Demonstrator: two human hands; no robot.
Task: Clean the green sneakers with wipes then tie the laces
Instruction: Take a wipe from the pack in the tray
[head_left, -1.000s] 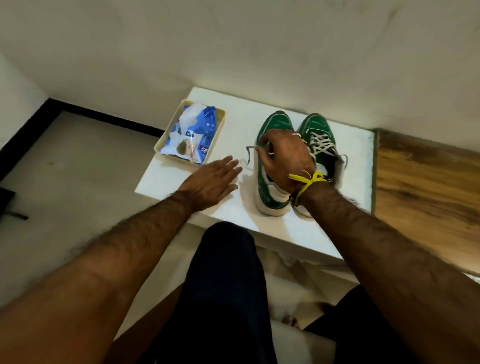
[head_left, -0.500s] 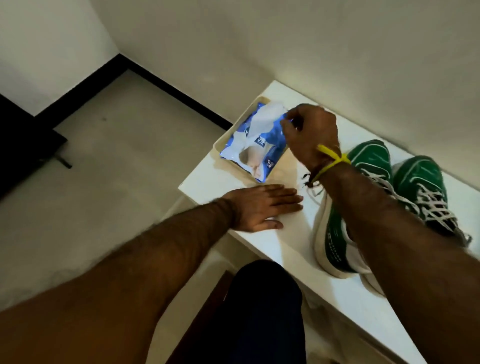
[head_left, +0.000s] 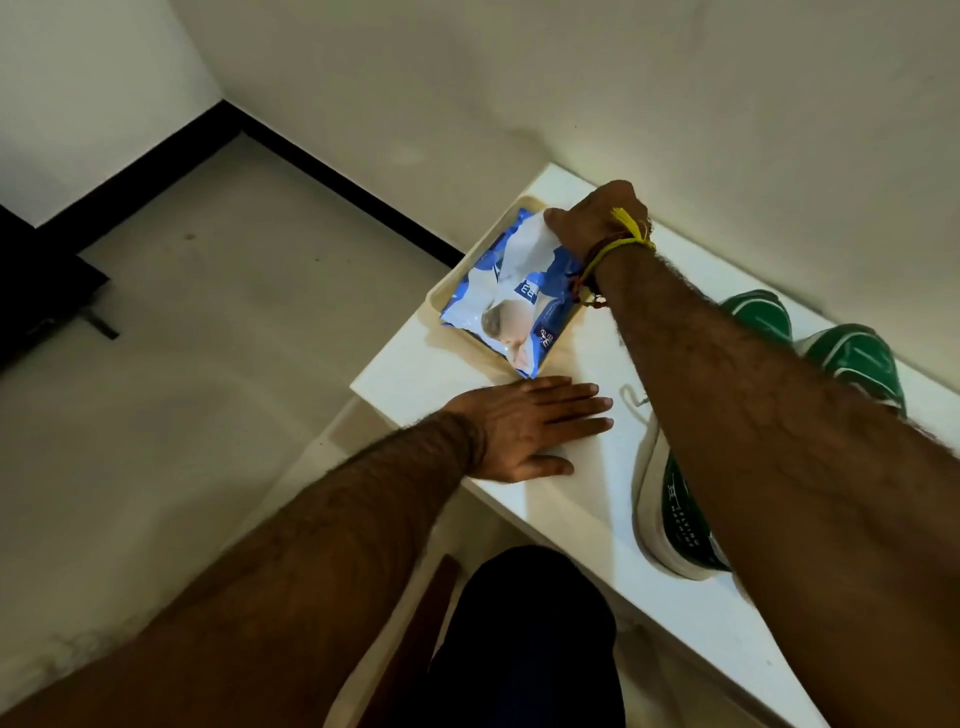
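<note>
A blue and white wipes pack (head_left: 511, 299) lies in a cream tray (head_left: 436, 296) on the white table (head_left: 582, 499). My right hand (head_left: 597, 218), with a yellow thread at the wrist, grips the far top edge of the pack. My left hand (head_left: 530, 426) rests flat on the table, fingers straight, just in front of the tray. Two green sneakers with white soles stand to the right: the near sneaker (head_left: 670, 514) and the far sneaker (head_left: 862, 358). My right forearm crosses over both and hides their laces, save one loose lace end (head_left: 631, 397).
The table stands against a white wall (head_left: 623, 78), with grey floor (head_left: 208, 338) to the left and a dark object (head_left: 36, 306) at the far left. My knee in dark trousers (head_left: 524, 639) sits below the table's front edge.
My right hand left the sneakers, crossed to the tray and now grips the wipes pack at its far edge. My left hand stays flat on the table. The camera turned left.
</note>
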